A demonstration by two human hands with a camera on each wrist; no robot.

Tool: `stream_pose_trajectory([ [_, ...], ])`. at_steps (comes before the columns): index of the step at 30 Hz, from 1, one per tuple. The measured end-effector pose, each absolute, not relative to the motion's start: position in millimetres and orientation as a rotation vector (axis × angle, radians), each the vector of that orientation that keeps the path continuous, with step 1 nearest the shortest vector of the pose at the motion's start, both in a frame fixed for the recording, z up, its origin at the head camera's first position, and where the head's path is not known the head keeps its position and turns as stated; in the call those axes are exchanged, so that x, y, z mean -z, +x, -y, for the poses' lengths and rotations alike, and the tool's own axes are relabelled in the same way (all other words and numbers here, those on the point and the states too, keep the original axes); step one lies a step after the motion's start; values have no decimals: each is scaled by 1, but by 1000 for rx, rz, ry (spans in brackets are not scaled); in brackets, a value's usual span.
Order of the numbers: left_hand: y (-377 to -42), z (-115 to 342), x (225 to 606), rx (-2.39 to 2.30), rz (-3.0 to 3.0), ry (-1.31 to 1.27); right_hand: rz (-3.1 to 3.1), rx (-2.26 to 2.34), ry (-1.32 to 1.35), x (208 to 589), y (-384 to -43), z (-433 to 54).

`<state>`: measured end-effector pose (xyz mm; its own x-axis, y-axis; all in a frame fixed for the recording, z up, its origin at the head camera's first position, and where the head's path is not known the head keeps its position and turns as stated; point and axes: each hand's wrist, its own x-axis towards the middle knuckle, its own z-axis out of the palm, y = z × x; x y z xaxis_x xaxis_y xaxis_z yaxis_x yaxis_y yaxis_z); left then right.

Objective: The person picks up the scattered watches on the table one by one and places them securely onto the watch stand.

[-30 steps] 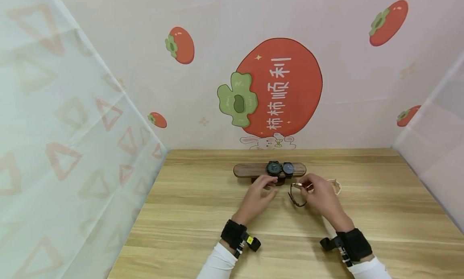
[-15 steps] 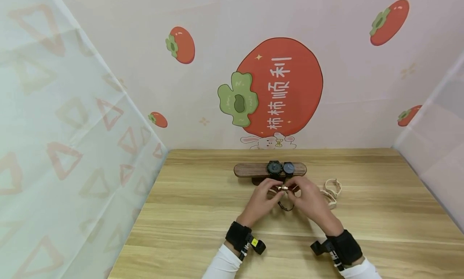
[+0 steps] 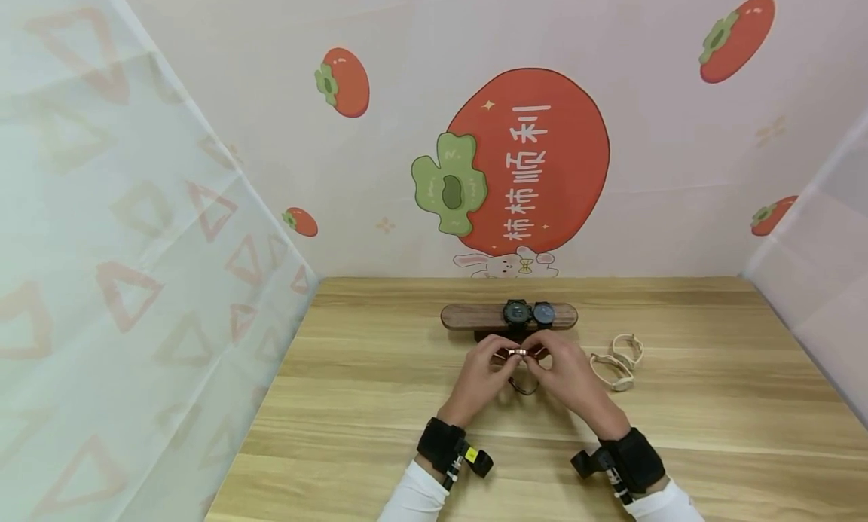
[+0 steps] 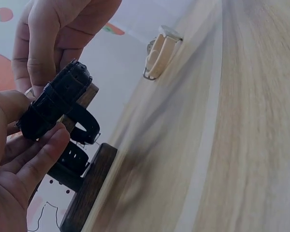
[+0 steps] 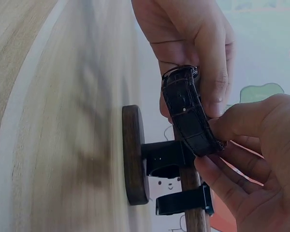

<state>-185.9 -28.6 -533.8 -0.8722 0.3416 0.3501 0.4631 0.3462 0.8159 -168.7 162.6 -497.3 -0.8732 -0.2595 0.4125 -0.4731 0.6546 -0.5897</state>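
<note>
In the head view my left hand [image 3: 475,386] and right hand [image 3: 573,379] meet in front of the watch stand. Between them they pinch a wristwatch [image 3: 518,352], one hand at each side of its gold-toned case. Its dark leather strap [image 5: 187,113] fills the middle of the right wrist view and curves below the fingers. The dial is hidden from all views. Behind the hands is the wooden stand's bar [image 3: 471,316], carrying a large black watch [image 3: 518,312] and a smaller black watch [image 3: 544,314] side by side. The held watch is apart from the bar.
Two cream-strapped watches, a nearer one [image 3: 612,373] and a farther one [image 3: 628,349], lie on the wooden table [image 3: 353,431] to the right of the hands. The stand's dark base [image 4: 94,186] rests on the table. A printed cloth wall [image 3: 380,168] rises behind.
My right hand has brought the watch left, in front of the stand. The left hand, loose and apart a second ago, now pinches it too. The cream-strapped watches have come into fuller view.
</note>
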Motion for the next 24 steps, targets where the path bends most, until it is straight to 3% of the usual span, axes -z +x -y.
stream_pose_trajectory([
  [24,-184,48,543,1612,2363,-688,2614,-1287,508,510,-177,-151],
])
